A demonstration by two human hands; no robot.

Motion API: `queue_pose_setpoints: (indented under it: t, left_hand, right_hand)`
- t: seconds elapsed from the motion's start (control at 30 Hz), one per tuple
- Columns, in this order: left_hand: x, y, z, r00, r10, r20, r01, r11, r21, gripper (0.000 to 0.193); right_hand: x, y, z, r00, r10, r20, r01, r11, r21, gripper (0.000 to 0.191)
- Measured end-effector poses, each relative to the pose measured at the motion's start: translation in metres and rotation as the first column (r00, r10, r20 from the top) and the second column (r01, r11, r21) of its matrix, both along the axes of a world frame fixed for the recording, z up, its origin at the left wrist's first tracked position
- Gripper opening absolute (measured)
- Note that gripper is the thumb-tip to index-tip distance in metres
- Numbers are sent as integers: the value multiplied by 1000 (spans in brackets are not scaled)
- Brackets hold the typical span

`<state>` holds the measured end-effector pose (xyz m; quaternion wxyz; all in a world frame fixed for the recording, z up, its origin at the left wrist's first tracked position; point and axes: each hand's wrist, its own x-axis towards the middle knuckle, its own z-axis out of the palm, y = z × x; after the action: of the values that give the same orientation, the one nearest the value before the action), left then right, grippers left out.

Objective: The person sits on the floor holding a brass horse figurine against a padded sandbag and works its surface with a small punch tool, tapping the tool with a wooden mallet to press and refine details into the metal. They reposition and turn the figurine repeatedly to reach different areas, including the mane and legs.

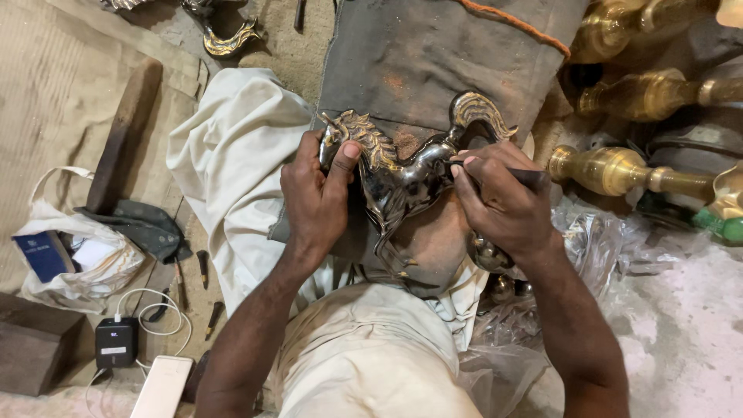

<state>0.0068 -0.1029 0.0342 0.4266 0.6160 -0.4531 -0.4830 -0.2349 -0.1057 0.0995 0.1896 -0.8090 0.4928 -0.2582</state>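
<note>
Head view: a person sits on the floor with a metal horse (406, 174) held over the lap.
Horse: dark, shiny figure with brassy mane and tail, head toward the left, tail curling up at the right; it lies against a grey cloth (433, 54) draped over the knees.
Left hand (316, 193): wrapped around the horse's neck, thumb pressed on the mane, fingers curled behind it in a firm hold.
Right hand (503, 197): fingers pinched together on a thin dark tool (534, 178), its tip touching the horse's back just under the tail.
White cloth (232, 162): bunched on the floor left of the knees.
Brass stems (619, 170): several turned pieces lying in a row at the right, well apart from the horse.
Plastic wrap (596, 248): crumpled under the right forearm.
Bag (77, 255): white, at far left, a blue box inside.
Power bank (116, 342): black, bottom left, with a white cable; a white phone (161, 387) lies just beside it.
Wood block (124, 131): long, dark, lying on the mat at the left.
</note>
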Motion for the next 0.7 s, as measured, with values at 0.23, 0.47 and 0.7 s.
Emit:
queue_pose_setpoints:
  t: [0.23,0.47,0.7]
  left_hand:
    - [-1,1,-1,999,7,-33,-8,1000,-10,38]
    - [-1,1,-3,1000,0,-10,-1,1000,-12,37]
    - [0,2,-3,999,1,-34,-1,1000,-3,38]
  right_hand:
    - [6,9,0,998,-57,22,57,998,2,19]
    - [5,13,-1,999,-48,26,47,999,11,18]
    - [2,17,-3,997,-72,19,72,997,17,20]
